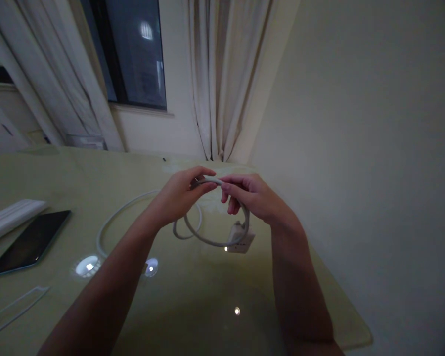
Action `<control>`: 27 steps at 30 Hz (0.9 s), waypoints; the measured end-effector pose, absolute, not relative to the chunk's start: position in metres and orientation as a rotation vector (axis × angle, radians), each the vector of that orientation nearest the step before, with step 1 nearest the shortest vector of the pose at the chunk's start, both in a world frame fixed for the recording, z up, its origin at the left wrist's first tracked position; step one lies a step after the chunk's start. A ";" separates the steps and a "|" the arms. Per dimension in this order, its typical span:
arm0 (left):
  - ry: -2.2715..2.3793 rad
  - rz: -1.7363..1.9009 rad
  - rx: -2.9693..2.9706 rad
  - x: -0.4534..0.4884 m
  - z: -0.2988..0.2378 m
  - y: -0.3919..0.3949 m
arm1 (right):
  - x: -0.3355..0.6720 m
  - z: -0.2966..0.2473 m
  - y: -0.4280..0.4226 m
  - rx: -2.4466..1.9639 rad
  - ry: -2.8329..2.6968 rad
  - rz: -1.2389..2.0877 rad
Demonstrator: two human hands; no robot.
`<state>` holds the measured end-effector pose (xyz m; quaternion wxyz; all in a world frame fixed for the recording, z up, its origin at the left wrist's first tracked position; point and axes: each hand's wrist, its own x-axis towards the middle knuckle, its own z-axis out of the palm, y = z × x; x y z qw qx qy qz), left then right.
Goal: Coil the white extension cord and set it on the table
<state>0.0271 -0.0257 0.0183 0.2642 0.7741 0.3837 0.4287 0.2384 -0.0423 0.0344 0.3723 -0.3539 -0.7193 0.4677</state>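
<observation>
A white power cable (211, 243) runs in a loop between my two hands, above the table. My left hand (180, 194) has its thumb and fingers closed around one stretch of it. Just to the right, my right hand (252, 197) pinches the same cable between thumb and index finger, its other fingers curled below. Under my right hand is a white socket block (242, 239), partly covered by the cable loop; whether it rests on the table I cannot tell. More of the cable curves across the table on the left, partly hidden behind my left forearm.
The glossy pale-green table (193, 306) reflects bright lights. At its left lie a long white box-like object (13, 217), a dark-screened tablet (31, 242) and a thin white looped strip (18, 309). A wall (374, 173) borders the right side; curtains (222, 74) hang behind.
</observation>
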 end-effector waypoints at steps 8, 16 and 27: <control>0.880 1.151 1.641 0.021 -0.001 -0.007 | 0.247 0.043 -0.036 -0.785 -1.239 0.823; 0.664 0.992 1.672 0.034 -0.022 0.001 | 0.253 0.056 -0.040 -0.516 -0.817 0.879; 0.682 1.052 1.482 0.073 -0.072 0.005 | 0.254 0.058 -0.045 -0.414 -0.734 1.001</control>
